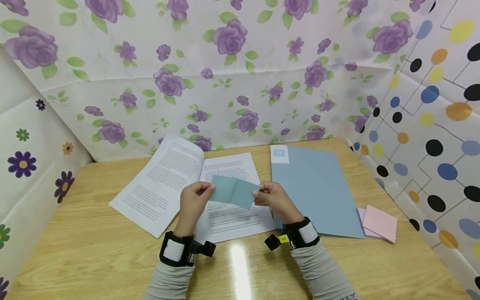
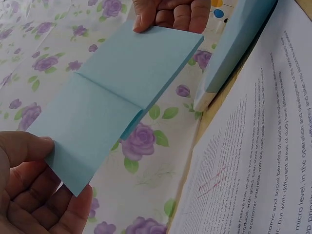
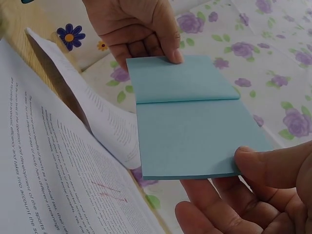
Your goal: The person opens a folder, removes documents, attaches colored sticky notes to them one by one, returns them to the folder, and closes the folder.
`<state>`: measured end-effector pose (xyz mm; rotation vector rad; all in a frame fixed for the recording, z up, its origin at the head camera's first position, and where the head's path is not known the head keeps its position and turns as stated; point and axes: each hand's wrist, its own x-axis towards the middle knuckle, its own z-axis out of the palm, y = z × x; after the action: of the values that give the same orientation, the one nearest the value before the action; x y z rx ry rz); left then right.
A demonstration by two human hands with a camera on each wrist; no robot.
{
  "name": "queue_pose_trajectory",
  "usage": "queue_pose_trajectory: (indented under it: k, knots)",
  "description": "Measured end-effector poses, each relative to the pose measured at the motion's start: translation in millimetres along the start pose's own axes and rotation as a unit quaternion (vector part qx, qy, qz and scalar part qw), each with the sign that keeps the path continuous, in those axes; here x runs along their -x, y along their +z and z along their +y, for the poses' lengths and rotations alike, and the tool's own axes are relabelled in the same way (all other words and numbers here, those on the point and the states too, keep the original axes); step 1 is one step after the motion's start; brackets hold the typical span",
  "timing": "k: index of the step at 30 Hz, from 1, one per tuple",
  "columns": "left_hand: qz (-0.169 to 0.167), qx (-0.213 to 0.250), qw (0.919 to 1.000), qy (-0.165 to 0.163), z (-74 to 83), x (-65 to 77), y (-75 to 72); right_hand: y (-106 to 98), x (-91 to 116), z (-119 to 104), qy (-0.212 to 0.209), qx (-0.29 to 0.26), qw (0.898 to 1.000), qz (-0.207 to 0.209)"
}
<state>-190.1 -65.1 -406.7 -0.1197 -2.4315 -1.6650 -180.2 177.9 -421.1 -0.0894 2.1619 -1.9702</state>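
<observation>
Two hands hold the blue notepad [image 1: 241, 194] above the printed page [image 1: 240, 223], left hand [image 1: 193, 202] and right hand [image 1: 276, 200] pinching opposite ends. Bare surface [image 1: 261, 158] between page and blue folder [image 1: 311, 191] narrows toward the person; pink paper [image 1: 381, 221] lies beside the folder's right edge.

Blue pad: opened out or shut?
Opened out: in the head view the blue pad shows two panels side by side, with a crease between them.
</observation>
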Motion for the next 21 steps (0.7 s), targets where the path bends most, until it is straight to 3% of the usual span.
queue_pose_trajectory:
  k: [21]
  knots:
    - [0.043, 0.012, 0.999, -0.002, -2.0, -3.7, -8.3, -3.9, 0.1, 0.3, -0.003, -0.004, 1.0, 0.017]
